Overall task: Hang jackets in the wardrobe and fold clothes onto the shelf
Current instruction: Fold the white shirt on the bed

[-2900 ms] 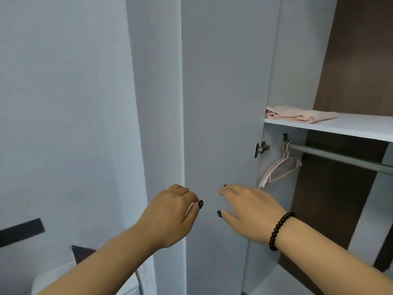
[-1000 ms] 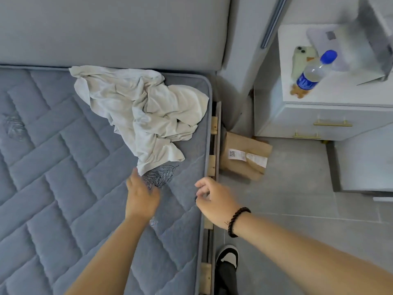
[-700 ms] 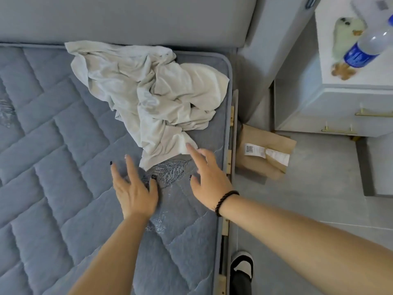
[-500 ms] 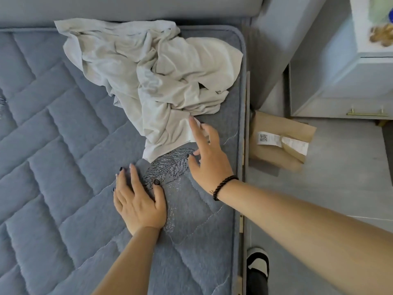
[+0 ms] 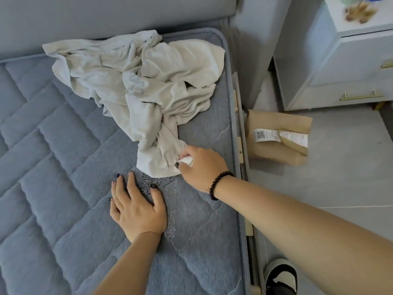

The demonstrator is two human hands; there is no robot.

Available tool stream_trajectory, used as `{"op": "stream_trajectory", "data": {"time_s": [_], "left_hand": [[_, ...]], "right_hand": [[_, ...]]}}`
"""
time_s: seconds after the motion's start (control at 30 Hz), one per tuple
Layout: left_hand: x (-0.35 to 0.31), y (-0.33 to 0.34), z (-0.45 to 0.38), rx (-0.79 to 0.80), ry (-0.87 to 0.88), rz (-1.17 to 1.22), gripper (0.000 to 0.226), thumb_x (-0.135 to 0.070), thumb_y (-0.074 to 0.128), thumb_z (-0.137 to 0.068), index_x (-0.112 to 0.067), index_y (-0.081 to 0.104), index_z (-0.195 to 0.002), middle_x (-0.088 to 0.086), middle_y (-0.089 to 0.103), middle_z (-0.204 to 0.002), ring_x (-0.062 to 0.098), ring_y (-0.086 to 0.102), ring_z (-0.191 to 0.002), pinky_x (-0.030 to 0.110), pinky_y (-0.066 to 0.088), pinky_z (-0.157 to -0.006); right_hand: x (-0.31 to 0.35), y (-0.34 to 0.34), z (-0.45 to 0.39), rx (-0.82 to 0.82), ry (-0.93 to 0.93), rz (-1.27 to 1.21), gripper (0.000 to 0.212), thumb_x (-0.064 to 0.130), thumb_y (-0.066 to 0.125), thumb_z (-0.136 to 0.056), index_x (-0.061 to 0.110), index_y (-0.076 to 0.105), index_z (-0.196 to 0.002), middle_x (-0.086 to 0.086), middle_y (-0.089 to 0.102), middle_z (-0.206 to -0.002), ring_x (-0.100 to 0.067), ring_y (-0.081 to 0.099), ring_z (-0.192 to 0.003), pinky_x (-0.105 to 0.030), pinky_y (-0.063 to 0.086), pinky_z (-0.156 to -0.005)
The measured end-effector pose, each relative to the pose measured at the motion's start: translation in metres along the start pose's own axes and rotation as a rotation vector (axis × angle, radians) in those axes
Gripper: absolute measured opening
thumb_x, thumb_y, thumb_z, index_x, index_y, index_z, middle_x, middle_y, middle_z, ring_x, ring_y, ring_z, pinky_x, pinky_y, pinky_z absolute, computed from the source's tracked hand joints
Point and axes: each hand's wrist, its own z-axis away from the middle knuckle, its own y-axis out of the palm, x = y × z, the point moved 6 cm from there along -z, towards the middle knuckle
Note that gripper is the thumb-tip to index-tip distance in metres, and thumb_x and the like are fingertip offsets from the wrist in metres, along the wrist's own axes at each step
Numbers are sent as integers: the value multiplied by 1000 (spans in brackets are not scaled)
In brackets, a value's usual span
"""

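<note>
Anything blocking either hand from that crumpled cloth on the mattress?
Nothing visible. The right hand already pinches the near corner of the crumpled pale grey-white garment. The left hand lies flat on the blue-grey quilted mattress, only bare quilting ahead.

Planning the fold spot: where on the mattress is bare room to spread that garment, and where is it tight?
Bare: quilted blue-grey mattress left of the flat left hand, below the crumpled off-white garment. Tight: the strip by the right edge, where the right hand pinches the garment's corner.
</note>
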Motion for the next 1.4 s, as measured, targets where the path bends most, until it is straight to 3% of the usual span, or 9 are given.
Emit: {"op": "stream_trajectory", "data": {"time_s": [0.2,0.43,0.6,0.77,0.87,0.97,1.13,1.3,1.4], "left_hand": [[0,0,2,33,39,-37,87,-64,24,-76,-20,27,-151,8,21,-159,22,10,-149,45,9,-118],[-20,-13,4,18,270,149,91,-46,55,-91,-20,-4,-155,8,16,-158,25,26,-142,45,26,-112],[-26,-30,43,142,498,245,85,-25,59,-91,-34,3,-154,5,24,-150,26,54,-97,39,46,-84],[-14,-59,103,276,480,416,66,-29,63,-91,-34,28,-147,4,31,-148,15,50,-120,12,40,-92],[-43,-105,112,175,700,354,41,-14,64,-87,-22,55,-126,5,41,-143,27,38,-131,33,28,-106],[-65,-160,111,210,809,391,24,-2,52,-85,-21,54,-98,0,65,-99,22,57,-98,40,39,-95],[-73,-265,117,341,709,857,10,-12,48,-92,-11,47,-82,0,58,-74,17,52,-70,24,42,-60],[-101,-356,176,791,750,1083,20,-17,51,-98,-21,68,-88,-7,71,-77,4,65,-66,18,49,-60],[-113,-392,211,912,822,1127,24,-18,48,-97,-19,72,-94,0,75,-86,15,67,-76,30,50,-72]], "right_hand": [[-25,-4,53,-16,-18,-52,20,43,63,-77,25,56,-73,12,55,-63,-6,52,-57,-23,37,-49],[-55,15,143,-253,173,-351,29,50,68,-71,24,55,-67,12,56,-63,-3,51,-58,-22,40,-53],[-15,32,233,-290,150,-398,35,56,64,-56,26,54,-70,20,59,-67,4,51,-56,-12,38,-48],[30,25,316,-248,180,-268,28,50,65,-60,28,54,-74,12,60,-74,5,52,-63,-11,40,-56],[45,7,358,-347,226,-268,17,37,70,-68,27,57,-73,9,61,-72,4,52,-61,-9,39,-56],[62,-17,395,-616,206,-488,12,23,75,-73,22,64,-77,7,64,-69,-3,52,-57,-14,41,-51],[115,-47,438,-893,-51,-900,54,3,78,-72,28,51,-112,0,70,-90,-13,67,-64,-25,54,-57],[171,-58,459,-878,-110,-470,108,21,86,-61,43,19,-144,14,37,-134,-4,63,-99,-26,57,-78],[179,-77,485,-1000,-132,-357,93,27,86,-60,29,35,-138,10,51,-128,-6,57,-112,-26,52,-91]]}}
